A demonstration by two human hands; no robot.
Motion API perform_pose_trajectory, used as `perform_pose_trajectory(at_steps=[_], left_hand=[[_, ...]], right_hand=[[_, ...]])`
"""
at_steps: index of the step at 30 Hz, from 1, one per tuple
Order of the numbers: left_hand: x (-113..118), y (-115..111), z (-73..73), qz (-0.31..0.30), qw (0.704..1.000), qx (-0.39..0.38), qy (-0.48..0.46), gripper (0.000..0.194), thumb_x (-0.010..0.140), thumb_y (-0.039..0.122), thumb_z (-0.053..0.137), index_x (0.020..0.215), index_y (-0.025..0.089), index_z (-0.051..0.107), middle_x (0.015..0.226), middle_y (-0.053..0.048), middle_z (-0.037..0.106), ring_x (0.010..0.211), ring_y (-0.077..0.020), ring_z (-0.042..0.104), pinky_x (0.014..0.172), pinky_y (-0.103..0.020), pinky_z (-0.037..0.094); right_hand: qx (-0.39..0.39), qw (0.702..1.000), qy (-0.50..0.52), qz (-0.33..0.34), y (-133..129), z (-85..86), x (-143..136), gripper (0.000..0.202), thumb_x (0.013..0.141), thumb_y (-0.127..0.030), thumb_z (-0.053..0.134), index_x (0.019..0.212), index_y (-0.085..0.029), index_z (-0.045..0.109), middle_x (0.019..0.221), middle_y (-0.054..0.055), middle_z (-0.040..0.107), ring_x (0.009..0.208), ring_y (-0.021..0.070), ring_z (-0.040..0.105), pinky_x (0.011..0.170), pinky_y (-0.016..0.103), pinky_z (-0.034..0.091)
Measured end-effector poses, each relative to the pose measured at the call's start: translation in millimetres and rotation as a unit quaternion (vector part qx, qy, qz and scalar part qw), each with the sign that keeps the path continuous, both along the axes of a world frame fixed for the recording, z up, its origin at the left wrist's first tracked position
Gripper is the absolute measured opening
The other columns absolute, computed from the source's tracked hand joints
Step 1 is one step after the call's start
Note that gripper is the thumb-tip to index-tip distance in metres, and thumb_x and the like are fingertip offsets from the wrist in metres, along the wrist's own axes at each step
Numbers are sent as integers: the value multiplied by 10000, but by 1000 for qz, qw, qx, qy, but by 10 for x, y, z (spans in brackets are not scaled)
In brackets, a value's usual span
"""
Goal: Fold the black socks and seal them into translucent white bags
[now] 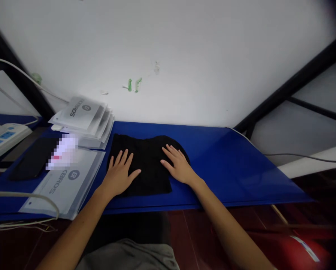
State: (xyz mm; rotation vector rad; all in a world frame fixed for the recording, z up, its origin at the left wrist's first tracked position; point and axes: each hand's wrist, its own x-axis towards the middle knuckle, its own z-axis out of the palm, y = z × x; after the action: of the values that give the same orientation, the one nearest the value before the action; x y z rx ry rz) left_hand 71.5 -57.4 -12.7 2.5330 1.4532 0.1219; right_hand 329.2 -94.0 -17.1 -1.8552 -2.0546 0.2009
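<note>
Hands [118, 176] unclenched, splayed flat on matte black cloth [148, 161], one edge curved, glossy blue tabletop [226, 165] beneath

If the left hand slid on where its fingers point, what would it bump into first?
Probably the wall, beyond the black cloth under the left hand and a strip of blue table; depth is unclear.

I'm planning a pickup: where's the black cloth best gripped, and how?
Probably pinch the black cloth at its near right corner, from the near side: that corner is pointed and uncovered, while the left hand and right hand rest elsewhere on the cloth.
</note>
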Motion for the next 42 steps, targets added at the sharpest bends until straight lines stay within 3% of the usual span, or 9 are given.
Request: perform_pose_trajectory(at_steps=[8, 23, 30, 42], left_hand=[[-45, -3, -64, -7, 999, 21, -33, 670, 939, 566, 267, 1465, 152, 301, 1563, -98, 205, 1449, -279, 131, 1164, -527, 158], [-55, 4, -111, -10, 997, 50, -58, 561, 953, 459, 327, 1418, 152, 389, 1530, -109, 298, 1430, -275, 217, 1144, -536, 226], [-87, -16, -151, -13, 995, 62, -78, 530, 958, 456, 316, 1410, 193, 402, 1520, -100, 327, 1416, -267, 257, 1129, -529, 266], [-84, -27, -83, -10, 997, 33, -66, 547, 964, 454, 299, 1419, 162, 380, 1531, -97, 309, 1428, -253, 230, 1152, -503, 240]], right_hand=[[-1, 1000, 5, 0, -20, -139, 24, 587, 921, -561, 387, 1411, -242, 429, 1510, 95, 346, 1416, 259, 264, 1141, 536, 227], [34, 999, 21, 6, -22, -143, 74, 523, 915, -476, 464, 1345, -184, 517, 1449, 135, 440, 1371, 264, 362, 1117, 519, 302], [34, 999, 14, 11, -50, -126, 87, 515, 914, -479, 465, 1355, -216, 506, 1451, 119, 441, 1366, 268, 371, 1105, 524, 327], [61, 998, 25, -5, -23, -140, 46, 464, 925, -451, 451, 1310, -214, 553, 1408, 125, 497, 1329, 283, 425, 1076, 521, 372]])
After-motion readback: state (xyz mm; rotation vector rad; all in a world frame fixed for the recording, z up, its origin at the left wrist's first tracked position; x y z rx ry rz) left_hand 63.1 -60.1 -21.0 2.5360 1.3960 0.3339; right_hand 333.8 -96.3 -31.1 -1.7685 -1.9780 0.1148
